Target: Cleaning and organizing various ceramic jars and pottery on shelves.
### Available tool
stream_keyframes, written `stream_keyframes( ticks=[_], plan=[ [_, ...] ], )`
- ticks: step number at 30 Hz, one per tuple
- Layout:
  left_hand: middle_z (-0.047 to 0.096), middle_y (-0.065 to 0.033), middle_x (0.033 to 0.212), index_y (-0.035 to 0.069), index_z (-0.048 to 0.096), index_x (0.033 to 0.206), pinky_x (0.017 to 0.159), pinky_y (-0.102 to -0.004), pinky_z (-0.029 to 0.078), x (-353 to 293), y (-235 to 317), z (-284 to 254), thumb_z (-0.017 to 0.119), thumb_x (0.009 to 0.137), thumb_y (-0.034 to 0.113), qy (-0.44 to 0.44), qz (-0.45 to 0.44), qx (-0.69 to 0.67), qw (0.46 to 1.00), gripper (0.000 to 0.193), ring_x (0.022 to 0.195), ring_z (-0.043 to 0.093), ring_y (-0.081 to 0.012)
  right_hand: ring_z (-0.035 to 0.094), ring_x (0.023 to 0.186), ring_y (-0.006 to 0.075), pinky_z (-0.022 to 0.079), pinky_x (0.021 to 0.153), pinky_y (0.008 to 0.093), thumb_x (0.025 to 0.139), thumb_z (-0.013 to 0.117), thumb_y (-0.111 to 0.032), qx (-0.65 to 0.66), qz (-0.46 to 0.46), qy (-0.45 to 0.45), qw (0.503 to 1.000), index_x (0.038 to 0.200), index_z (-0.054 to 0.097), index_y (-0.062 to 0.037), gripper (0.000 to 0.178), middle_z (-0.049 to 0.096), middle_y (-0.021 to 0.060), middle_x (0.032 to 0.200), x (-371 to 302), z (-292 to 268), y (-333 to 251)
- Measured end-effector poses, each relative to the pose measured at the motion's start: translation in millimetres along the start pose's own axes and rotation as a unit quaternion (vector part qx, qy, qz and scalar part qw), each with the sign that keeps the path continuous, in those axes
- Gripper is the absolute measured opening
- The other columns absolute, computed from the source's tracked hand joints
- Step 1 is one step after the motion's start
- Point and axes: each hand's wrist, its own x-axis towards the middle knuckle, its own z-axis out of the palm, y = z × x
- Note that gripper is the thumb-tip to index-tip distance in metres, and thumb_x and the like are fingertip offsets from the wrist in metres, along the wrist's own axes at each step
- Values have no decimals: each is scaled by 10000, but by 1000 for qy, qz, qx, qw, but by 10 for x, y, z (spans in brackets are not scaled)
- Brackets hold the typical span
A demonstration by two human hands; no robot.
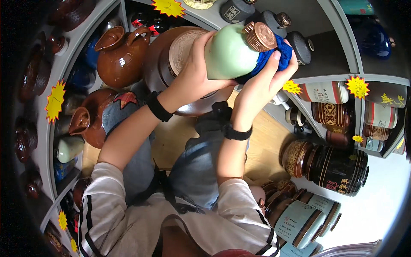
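Note:
A pale green glazed jar [227, 53] with a ribbed copper-brown lid [262, 37] is tilted in the air, its lid toward the right. My left hand [197, 70] grips the jar's rounded body from the left. Bunched in my right hand [262, 83] is a dark blue cloth [280, 56], pressed to the jar's right side near the lid. Part of the cloth is hidden behind the fingers. Beneath the jar stands a large brown pot [158, 60] with a carved round top.
Two brown jugs [121, 60] stand at the left near my knee. Grey shelves [332, 79] hold several jars on both sides, with yellow star tags [357, 87]. Dark grey bottles [299, 46] sit just beyond the cloth. Large jars [340, 169] stand at the lower right.

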Motion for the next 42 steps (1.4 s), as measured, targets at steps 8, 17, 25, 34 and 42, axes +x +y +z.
stream_keyframes(
  ticks=[8,17,25,34,42],
  plan=[
    [297,-286,1353,-63,172,1368,1038,-451,309,-66,47,-59,793,712,250,-29,14,33,999,956,1264,336,-418,457,1089,202,352,983,343,979,433,-163,56,0,26,998,1220,425,-13,284,465,124,1198,1,50,81],
    [371,-223,1262,-43,255,1358,1031,-416,328,96,9,-149,819,674,324,-38,-22,25,999,959,1260,355,-351,498,1079,180,377,977,328,980,463,-206,127,28,-38,991,1240,446,-27,316,520,94,1188,184,-92,218],
    [391,-221,1312,-40,245,1348,1032,-406,343,22,-112,-10,865,619,310,-6,-45,-78,996,1019,1218,421,-348,472,1106,218,343,994,348,981,455,-235,-10,-14,-48,999,1250,425,-6,355,487,139,1212,56,-33,19],
    [333,-271,1327,-66,203,1351,1028,-459,302,-18,-121,-90,789,726,318,-33,35,29,998,939,1249,353,-395,456,1107,232,334,997,355,980,443,-216,-45,-26,-17,999,1278,392,-2,371,448,156,1221,-21,48,-21],
    [355,-195,1262,-23,282,1351,1019,-411,320,138,-78,-221,804,690,364,-52,-45,-26,997,927,1184,400,-305,438,1145,226,311,1021,354,995,412,-240,64,30,-53,996,1287,389,-11,371,440,147,1258,98,-71,155]
  ],
)
